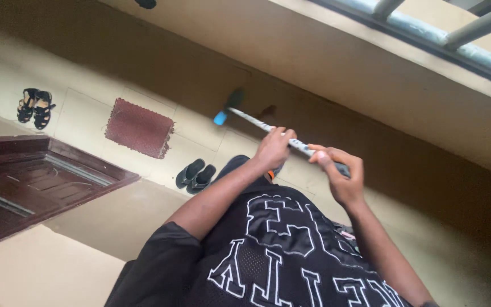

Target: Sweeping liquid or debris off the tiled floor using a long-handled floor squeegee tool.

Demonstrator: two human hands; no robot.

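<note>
Both hands, left hand [273,149] and right hand [341,175], grip the broom handle [257,122]; head [227,110] at floor's wall edge. Doormat [139,127], slippers [195,175], sandals [35,107] nearby. Bristles hard to make out.

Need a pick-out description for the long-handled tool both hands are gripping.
Start at the tan wall under the window bars. Along its base runs a pale, patterned handle, gripped by the left hand and right hand. It ends in a dark head with a bright blue tip, unlike the mat and slippers nearby.
</note>
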